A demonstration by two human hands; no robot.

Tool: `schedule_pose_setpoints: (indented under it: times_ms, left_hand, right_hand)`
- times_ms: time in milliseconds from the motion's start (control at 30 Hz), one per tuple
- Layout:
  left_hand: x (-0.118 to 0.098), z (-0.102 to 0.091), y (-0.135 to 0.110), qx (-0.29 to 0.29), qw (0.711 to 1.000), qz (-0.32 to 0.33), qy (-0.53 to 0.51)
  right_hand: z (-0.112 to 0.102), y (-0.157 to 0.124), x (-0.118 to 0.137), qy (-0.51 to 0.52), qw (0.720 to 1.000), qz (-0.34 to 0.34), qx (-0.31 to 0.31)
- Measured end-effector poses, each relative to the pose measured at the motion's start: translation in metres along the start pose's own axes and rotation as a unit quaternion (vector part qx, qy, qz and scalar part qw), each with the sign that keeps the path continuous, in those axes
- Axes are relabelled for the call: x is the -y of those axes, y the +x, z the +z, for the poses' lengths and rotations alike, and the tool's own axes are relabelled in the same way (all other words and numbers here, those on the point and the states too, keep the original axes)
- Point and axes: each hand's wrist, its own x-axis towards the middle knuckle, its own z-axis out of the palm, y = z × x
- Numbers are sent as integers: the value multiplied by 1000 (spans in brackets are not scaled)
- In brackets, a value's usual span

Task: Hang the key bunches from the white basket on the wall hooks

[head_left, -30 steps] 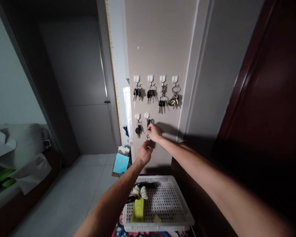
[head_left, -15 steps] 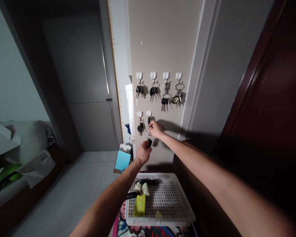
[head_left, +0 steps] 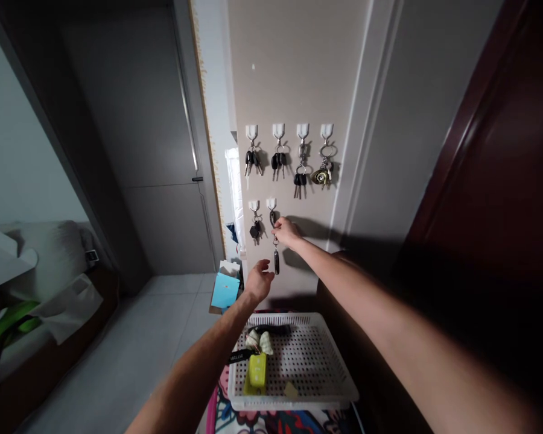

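A beige wall panel (head_left: 294, 72) carries white hooks in two rows, most with a bunch of keys. My right hand (head_left: 286, 231) pinches the upper part of a key bunch (head_left: 276, 260) that hangs from the second hook (head_left: 271, 204) of the lower row. Its dark fob dangles below my fingers. My left hand (head_left: 257, 281) sits just left of and below the fob, fingers loosely apart, holding nothing. Another dark key bunch (head_left: 254, 229) hangs on the lower-left hook.
The upper row holds further key bunches (head_left: 278, 161), one with a brass-coloured piece (head_left: 320, 176). Below stands a white perforated basket (head_left: 317, 371) with a yellow item (head_left: 256, 371) and a shell-like charm (head_left: 259, 341). A dark wooden door (head_left: 502, 181) is on the right, a grey door (head_left: 154, 150) on the left.
My left hand has let go of the dark fob and dropped slightly to the left. The fob now hangs free below my right hand, which stays at the hook.
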Motion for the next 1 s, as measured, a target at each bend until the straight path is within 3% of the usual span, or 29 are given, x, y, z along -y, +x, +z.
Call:
schedule_pose_setpoints:
  times_ms: [167,367,600,800,1000]
  left_hand:
    - [5,0,-1,4,1000,3,-1]
    - [13,1,-11,12,1000,2,0]
    - [37,-20,-26,5,1000,14,6]
    - [60,-36,-64,92,981,14,168]
    - [59,-9,-95,104,945,81,301]
  right_hand:
    - [1,-2,-2,4,1000,8,5]
    - [-10,-21,-4,-66,996,-43,41]
    - [-18,-92,-24,-172,957,-117,202]
    - [-34,-149,-41,-216,897,-166,349]
    - [-47,-160,-50,-233,893,-178,341]
